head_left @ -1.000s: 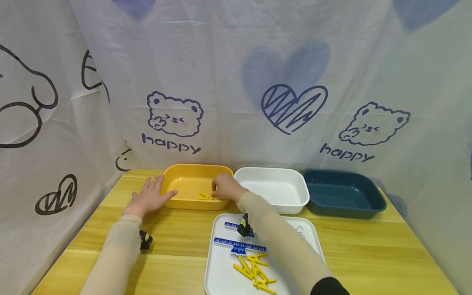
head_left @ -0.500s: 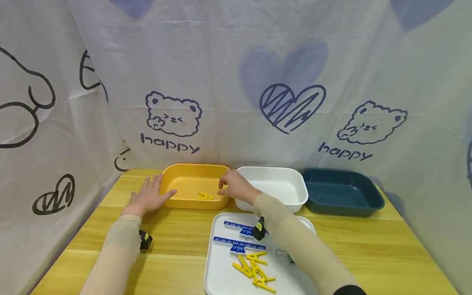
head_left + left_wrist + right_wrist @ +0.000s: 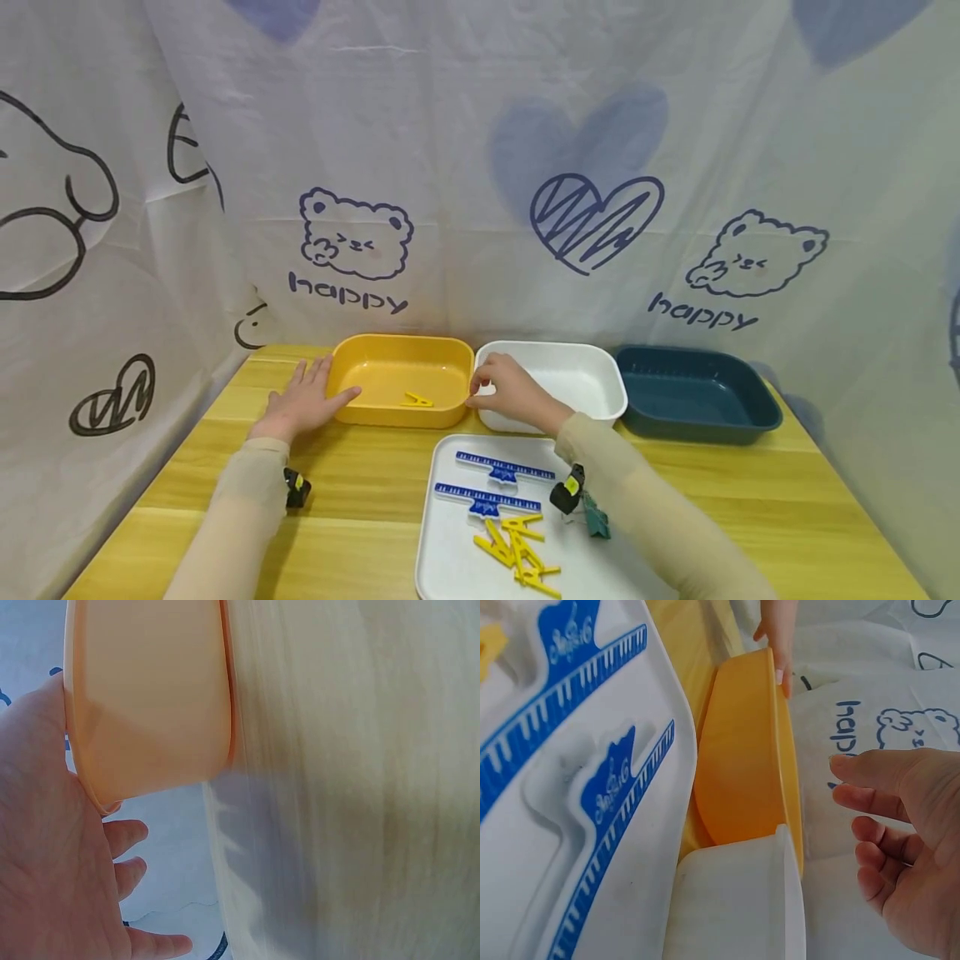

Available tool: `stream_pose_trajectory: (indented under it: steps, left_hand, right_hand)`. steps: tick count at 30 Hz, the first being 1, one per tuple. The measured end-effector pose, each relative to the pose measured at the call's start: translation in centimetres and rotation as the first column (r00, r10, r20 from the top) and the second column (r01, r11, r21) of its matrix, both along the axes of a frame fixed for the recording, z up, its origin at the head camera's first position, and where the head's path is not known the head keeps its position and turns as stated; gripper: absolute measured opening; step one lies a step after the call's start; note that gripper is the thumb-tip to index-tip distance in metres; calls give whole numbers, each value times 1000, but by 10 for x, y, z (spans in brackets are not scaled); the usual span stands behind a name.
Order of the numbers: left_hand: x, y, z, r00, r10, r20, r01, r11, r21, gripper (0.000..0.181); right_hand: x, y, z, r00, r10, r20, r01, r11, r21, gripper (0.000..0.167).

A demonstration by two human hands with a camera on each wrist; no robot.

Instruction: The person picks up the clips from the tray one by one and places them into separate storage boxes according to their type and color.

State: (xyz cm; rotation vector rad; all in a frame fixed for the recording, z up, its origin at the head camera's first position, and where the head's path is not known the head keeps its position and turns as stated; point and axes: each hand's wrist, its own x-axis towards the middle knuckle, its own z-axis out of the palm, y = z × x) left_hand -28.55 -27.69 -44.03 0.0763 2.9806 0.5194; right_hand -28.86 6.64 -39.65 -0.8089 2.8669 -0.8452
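Observation:
My left hand (image 3: pixel 302 405) rests with spread fingers on the left end of the yellow bin (image 3: pixel 405 414); in the left wrist view the hand (image 3: pixel 60 847) lies along the rim of the bin (image 3: pixel 150 697). A yellow clip (image 3: pixel 417 400) lies inside that bin. Over the left edge of the white bin (image 3: pixel 585 379) hovers my right hand (image 3: pixel 517 393), fingers bent and nothing between them. The right wrist view shows this hand (image 3: pixel 915 840) empty, thumb and index close together. Several yellow clips (image 3: pixel 525 554) lie on the white tray (image 3: pixel 442 567).
Two blue ruler clips (image 3: pixel 504 470) (image 3: pixel 487 501) and a dark green binder clip (image 3: pixel 596 518) are on the tray, nearest my right sleeve. A dark teal bin (image 3: pixel 697 400) stands right of the white one. Behind the bins hangs a printed white curtain (image 3: pixel 465 275).
My right hand has moved right, out of the yellow bin to above the white one, leaving the clip lying there. The binder clip has come into view. My left hand has stayed still.

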Motion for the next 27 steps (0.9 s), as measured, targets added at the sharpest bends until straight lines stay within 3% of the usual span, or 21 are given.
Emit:
stream_pose_trajectory:
  steps: [14,21,27]
  left_hand:
    - [-1,-2,-2,1000,9,-1,-9,1000,4,104]
    - [0,-2,-3,1000,8,-3,-8,1000,8,105]
    - [0,-1,-2,1000,9,3,-9,1000,8,104]
  right_hand:
    - [39,27,-1,999,-33,14,34,998,-58,10]
    - [57,43,-10,999,-36,32,39,995,-95,10]
    - [71,56,-19,1000,-24,-8,23,995,-97,11]
